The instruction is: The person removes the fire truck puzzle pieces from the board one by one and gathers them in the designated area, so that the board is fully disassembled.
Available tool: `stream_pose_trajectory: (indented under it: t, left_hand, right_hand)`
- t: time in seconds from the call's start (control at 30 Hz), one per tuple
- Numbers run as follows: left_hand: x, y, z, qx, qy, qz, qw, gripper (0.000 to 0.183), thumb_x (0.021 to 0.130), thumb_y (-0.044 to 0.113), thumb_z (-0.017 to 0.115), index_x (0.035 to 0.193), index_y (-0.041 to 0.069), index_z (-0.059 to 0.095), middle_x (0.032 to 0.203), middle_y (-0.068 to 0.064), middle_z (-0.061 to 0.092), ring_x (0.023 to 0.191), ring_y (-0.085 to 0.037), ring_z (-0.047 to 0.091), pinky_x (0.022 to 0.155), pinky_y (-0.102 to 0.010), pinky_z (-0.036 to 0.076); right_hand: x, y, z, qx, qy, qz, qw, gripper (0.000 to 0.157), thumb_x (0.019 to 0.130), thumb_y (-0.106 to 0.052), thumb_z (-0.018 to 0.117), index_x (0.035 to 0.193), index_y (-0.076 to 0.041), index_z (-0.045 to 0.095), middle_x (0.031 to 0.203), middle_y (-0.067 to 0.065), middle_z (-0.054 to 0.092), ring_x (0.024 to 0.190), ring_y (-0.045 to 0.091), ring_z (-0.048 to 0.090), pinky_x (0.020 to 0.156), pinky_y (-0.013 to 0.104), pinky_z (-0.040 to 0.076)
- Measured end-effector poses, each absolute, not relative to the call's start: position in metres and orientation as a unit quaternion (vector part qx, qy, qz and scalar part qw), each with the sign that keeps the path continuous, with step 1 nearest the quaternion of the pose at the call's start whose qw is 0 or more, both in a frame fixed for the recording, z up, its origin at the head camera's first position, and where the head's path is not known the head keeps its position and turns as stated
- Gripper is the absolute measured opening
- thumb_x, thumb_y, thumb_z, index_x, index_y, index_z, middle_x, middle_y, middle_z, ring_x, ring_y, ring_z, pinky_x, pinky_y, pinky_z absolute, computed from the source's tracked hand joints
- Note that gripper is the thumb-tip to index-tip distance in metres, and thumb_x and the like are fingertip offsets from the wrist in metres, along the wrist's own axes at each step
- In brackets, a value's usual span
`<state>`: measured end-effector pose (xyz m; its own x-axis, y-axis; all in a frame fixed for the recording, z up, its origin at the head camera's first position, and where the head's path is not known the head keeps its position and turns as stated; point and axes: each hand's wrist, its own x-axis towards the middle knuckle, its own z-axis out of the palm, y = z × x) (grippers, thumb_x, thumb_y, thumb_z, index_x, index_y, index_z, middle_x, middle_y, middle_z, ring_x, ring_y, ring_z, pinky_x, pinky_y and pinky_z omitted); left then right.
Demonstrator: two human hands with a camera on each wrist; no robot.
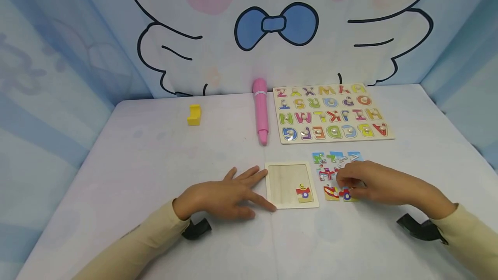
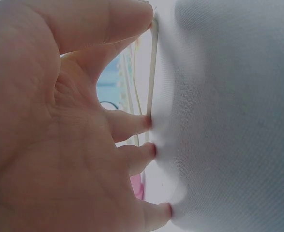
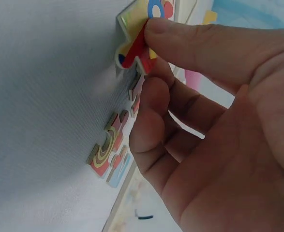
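Observation:
My right hand (image 1: pixel 379 182) pinches a jigsaw piece (image 3: pixel 133 23), yellow and red with a blue ring, between thumb and forefinger. Its edge is tipped up from the cloth in the right wrist view; the fingers hide part of it. Other picture pieces (image 1: pixel 326 174) lie grouped around and partly beneath that hand. A shallow wooden puzzle tray (image 1: pixel 282 185) lies left of them, with one jigsaw piece (image 1: pixel 303 194) in its lower right corner. My left hand (image 1: pixel 227 195) is spread palm down, its fingertips on the cloth and against the tray's left edge and lower left corner.
Behind the pieces lies a wooden alphabet board (image 1: pixel 336 139) with pegged letters. A thick pink marker-shaped stick (image 1: pixel 261 111) is left of it. Farther left stands a small yellow block (image 1: pixel 194 115). A printed curtain (image 1: pixel 218 64) hangs along the table's back edge.

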<state>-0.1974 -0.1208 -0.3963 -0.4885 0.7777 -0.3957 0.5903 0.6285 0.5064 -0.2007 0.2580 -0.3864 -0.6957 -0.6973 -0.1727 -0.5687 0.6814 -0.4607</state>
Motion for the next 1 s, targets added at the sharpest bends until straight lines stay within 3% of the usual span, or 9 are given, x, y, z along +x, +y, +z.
stream_pose_trajectory:
  t: [0.47, 0.7, 1.0]
  left_hand:
    - [-0.197, -0.1213, -0.3961, 0.405, 0.848, 0.157, 0.303, 0.042, 0.102, 0.022, 0.063, 0.138, 0.044, 0.064, 0.172, -0.003, 0.007, 0.157, -0.023, -0.008, 0.118, -0.068, -0.003]
    - [-0.1965, -0.1209, -0.3966, 0.402, 0.851, 0.151, 0.303, 0.042, 0.101, 0.024, 0.064, 0.137, 0.046, 0.063, 0.172, -0.001, 0.006, 0.157, -0.021, -0.009, 0.118, -0.067, -0.004]
    - [-0.1963, -0.1205, -0.3973, 0.401, 0.851, 0.151, 0.302, 0.042, 0.101, 0.024, 0.064, 0.137, 0.047, 0.063, 0.172, -0.001, 0.006, 0.157, -0.021, -0.009, 0.118, -0.067, -0.004]
  right_hand:
    - [-0.1978, 0.2517, -0.387, -0.337, 0.916, -0.146, 0.159, 0.024, 0.088, -0.008, 0.079, 0.097, -0.026, 0.065, 0.084, -0.014, 0.048, 0.083, 0.006, 0.048, 0.07, 0.025, 0.043]
    - [-0.1938, 0.2509, -0.388, -0.321, 0.926, -0.129, 0.151, 0.024, 0.089, -0.011, 0.079, 0.1, -0.028, 0.066, 0.097, -0.015, 0.054, 0.092, 0.009, 0.051, 0.079, 0.03, 0.051]
    - [-0.1934, 0.2476, -0.3895, -0.3, 0.934, -0.12, 0.154, 0.026, 0.087, -0.014, 0.082, 0.102, -0.023, 0.061, 0.091, -0.012, 0.051, 0.09, 0.012, 0.049, 0.076, 0.032, 0.047]
